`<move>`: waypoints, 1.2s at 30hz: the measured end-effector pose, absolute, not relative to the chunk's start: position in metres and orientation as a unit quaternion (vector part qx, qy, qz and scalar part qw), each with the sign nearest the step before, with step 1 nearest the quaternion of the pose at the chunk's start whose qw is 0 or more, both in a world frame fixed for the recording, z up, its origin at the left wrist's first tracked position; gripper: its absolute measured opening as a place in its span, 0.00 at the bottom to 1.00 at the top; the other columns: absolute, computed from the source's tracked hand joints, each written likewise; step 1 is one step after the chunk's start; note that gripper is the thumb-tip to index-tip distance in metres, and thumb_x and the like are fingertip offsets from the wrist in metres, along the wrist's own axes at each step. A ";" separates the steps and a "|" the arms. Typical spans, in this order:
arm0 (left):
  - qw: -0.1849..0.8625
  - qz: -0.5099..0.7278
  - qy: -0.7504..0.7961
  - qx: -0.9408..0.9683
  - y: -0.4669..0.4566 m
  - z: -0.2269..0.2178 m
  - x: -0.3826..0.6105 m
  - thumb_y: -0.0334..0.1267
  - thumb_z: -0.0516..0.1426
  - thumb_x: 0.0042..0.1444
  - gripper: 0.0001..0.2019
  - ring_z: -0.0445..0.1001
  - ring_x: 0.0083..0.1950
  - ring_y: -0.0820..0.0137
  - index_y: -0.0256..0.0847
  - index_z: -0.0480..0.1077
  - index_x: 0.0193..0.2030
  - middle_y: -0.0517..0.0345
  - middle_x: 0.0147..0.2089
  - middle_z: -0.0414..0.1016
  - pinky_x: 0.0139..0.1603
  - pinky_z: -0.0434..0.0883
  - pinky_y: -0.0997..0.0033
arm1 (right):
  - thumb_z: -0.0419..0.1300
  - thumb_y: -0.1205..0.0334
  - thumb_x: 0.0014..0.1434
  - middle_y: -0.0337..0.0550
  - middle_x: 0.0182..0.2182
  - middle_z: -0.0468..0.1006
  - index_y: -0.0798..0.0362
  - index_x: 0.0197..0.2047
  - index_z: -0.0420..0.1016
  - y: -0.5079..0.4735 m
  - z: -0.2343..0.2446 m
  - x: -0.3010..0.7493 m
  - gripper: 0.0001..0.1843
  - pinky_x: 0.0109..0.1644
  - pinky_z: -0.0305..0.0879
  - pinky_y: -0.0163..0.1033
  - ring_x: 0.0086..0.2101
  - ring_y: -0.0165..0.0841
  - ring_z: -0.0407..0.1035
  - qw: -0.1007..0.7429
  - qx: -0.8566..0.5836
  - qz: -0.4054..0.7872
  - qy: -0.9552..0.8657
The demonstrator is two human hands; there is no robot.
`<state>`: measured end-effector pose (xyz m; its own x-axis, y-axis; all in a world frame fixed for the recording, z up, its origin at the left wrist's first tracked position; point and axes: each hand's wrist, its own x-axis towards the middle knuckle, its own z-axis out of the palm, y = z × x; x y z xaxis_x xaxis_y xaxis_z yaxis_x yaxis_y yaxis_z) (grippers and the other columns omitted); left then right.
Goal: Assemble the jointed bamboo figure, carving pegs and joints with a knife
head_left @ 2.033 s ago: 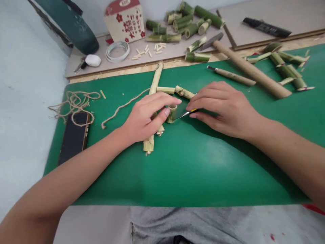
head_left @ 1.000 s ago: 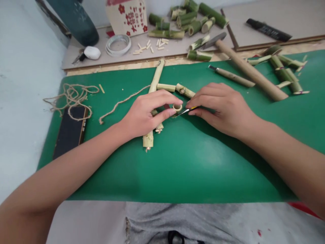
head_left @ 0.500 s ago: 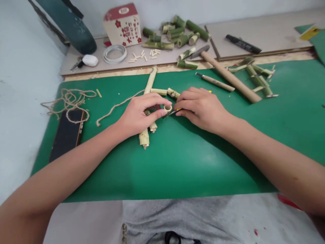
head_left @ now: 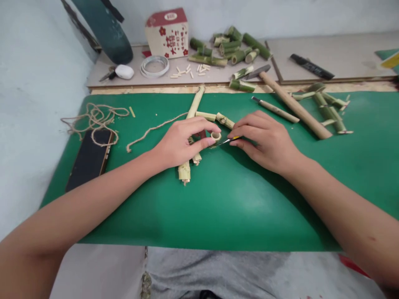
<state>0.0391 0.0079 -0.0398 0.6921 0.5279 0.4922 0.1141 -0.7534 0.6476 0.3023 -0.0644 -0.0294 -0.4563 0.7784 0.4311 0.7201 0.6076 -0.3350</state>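
Note:
My left hand (head_left: pixel 188 139) pinches a short hollow bamboo piece (head_left: pixel 215 136) between thumb and fingers, its open end facing up. In my right hand (head_left: pixel 264 139) is a utility knife (head_left: pixel 235 138) with a yellow body; its thin blade points left, close by the bamboo piece's lower edge. Whether blade and bamboo touch, I cannot tell. Peeled bamboo sticks (head_left: pixel 196 101) lie under and behind my left hand, joined or laid across each other, with pegs showing at their near ends. A jointed bamboo piece (head_left: pixel 225 120) reaches toward my right fingers.
Twine (head_left: pixel 93 116) coils over a dark phone (head_left: pixel 90 160) at left. A hammer (head_left: pixel 296 106), a chisel (head_left: pixel 276 109) and bamboo scraps (head_left: pixel 328 109) lie at right. Behind are green bamboo tubes (head_left: pixel 230 45), small pegs (head_left: pixel 190 71), a box (head_left: pixel 168 35) and a marker (head_left: pixel 311 66).
The whole view has shifted, so things appear farther right. The knife blade has drawn back slightly to the right from the bamboo piece, and more of the yellow body shows.

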 end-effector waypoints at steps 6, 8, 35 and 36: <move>0.312 0.347 0.192 0.863 0.007 -0.039 0.040 0.46 0.62 0.68 0.09 0.82 0.43 0.66 0.45 0.80 0.48 0.54 0.45 0.84 0.47 0.78 0.64 | 0.61 0.56 0.71 0.44 0.40 0.83 0.40 0.45 0.84 -0.064 -0.035 0.299 0.09 0.44 0.67 0.52 0.39 0.45 0.73 0.251 -0.454 0.043 -0.854; 0.316 0.345 0.192 0.863 0.007 -0.039 0.040 0.46 0.62 0.69 0.09 0.82 0.44 0.65 0.46 0.80 0.48 0.54 0.45 0.84 0.47 0.78 0.63 | 0.61 0.57 0.71 0.44 0.39 0.83 0.41 0.45 0.84 -0.062 -0.034 0.299 0.08 0.44 0.67 0.52 0.39 0.44 0.73 0.245 -0.455 0.046 -0.855; 0.306 0.335 0.157 0.878 0.008 -0.039 0.038 0.45 0.56 0.73 0.13 0.81 0.48 0.65 0.45 0.79 0.56 0.52 0.47 0.82 0.51 0.76 0.62 | 0.64 0.59 0.69 0.44 0.42 0.85 0.39 0.50 0.82 -0.074 -0.021 0.296 0.09 0.46 0.75 0.53 0.40 0.44 0.77 0.286 -0.418 0.074 -0.859; 0.306 0.336 0.154 0.878 0.008 -0.039 0.038 0.46 0.56 0.73 0.14 0.81 0.47 0.64 0.46 0.78 0.57 0.52 0.47 0.82 0.51 0.77 0.62 | 0.64 0.59 0.69 0.44 0.42 0.85 0.39 0.50 0.82 -0.074 -0.021 0.295 0.08 0.46 0.76 0.54 0.40 0.44 0.77 0.287 -0.419 0.073 -0.858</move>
